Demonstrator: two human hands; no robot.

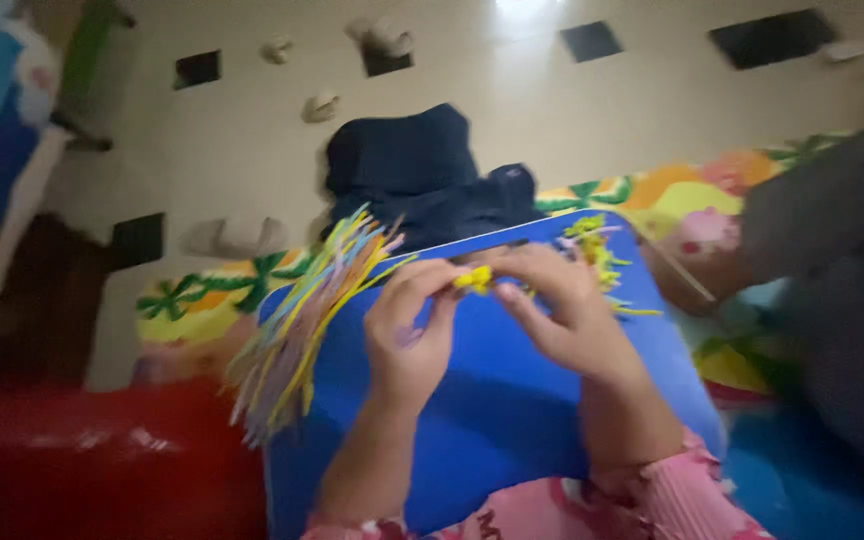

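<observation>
Blur: we see the whole view smeared, so fine detail is lost everywhere.
Hidden: our forearms leave the frame at the bottom edge, where pink sleeves are cut off; a grey-clad person at the right is only partly in view.
Yellow piece: a small yellow piece sits between our two hands, above the far part of the blue board; we cannot tell what it is made of.
Left hand: our left hand has its grip pinched on the yellow piece with thumb and fingertips.
Right hand: our right hand grips the same piece from the other side, fingers curled over it.
Blue board: a plain blue board serves as our worktop, under both hands.
Strands: a fanned bundle of thin coloured strands, yellow, pink and blue, lies over the board's left edge.
Tangle: a yellow-green tangle rests at the board's far right corner, just behind the right hand.
Mat: a bright patterned mat with green, yellow and orange shapes lies under the board.
Dark cloth: a navy heap sits on the pale tiled floor beyond the board.
Labels: we make out none in this blur.
</observation>
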